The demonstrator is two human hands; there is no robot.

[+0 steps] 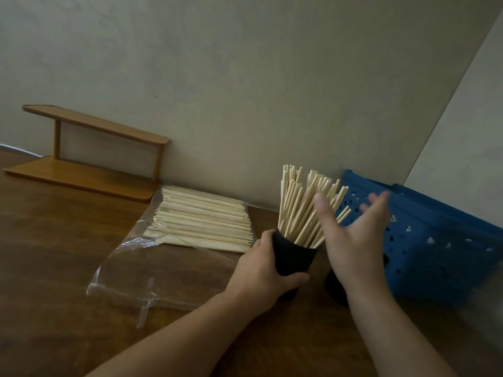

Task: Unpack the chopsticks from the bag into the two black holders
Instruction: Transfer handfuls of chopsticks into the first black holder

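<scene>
A black holder [295, 257] stands on the brown table, packed with several upright pale chopsticks [304, 210]. My left hand [261, 270] is wrapped around the holder's left side. My right hand [353, 235] hovers with spread fingers just right of the upright chopsticks, holding nothing. A second black holder [333, 288] is mostly hidden behind my right wrist. To the left, a clear plastic bag [152, 270] lies flat with a layer of chopsticks [201, 219] at its far end.
A blue perforated plastic basket [441, 248] sits tilted against the wall on the right, close behind my right hand. A small wooden two-tier shelf [89, 156] stands at the back left. The grey wall runs along the table's far edge.
</scene>
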